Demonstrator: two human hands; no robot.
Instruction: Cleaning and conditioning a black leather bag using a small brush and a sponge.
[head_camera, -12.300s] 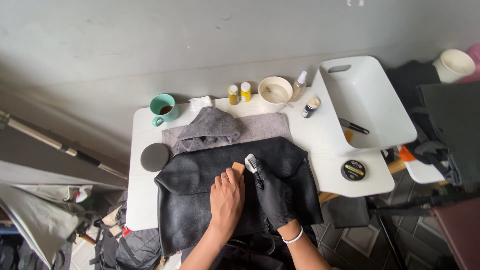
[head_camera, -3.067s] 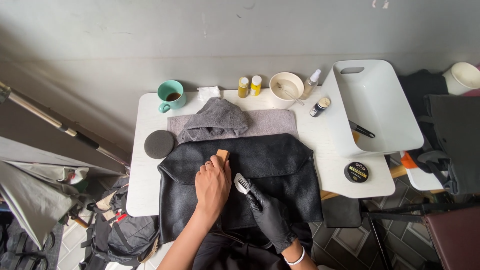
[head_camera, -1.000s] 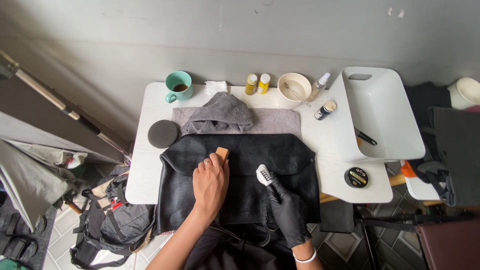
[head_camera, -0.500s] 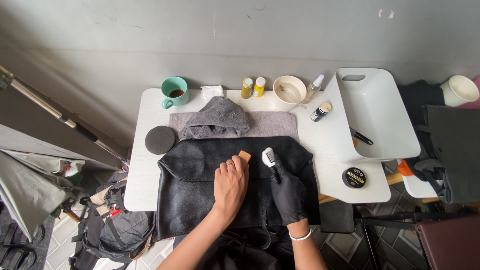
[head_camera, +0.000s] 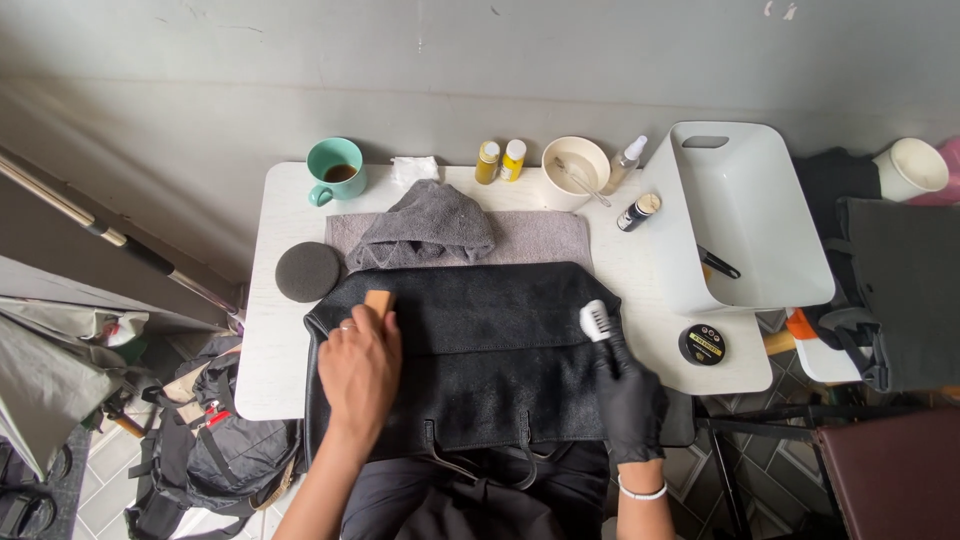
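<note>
White table (head_camera: 270, 360): mug (head_camera: 335, 170) w/ dark drink, tub (head_camera: 745, 225) w/ pen

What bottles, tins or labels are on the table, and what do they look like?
Two yellow bottles: back edge, small, side by side, pale caps.
Spray bottle: right of the bowl, clear, white nozzle, leaning.
Dark bottle: by the white tub, small, lying tilted, pale cap.
Round tin: front right corner, flat, black with a yellow label.
No signs or screens in view.
</note>
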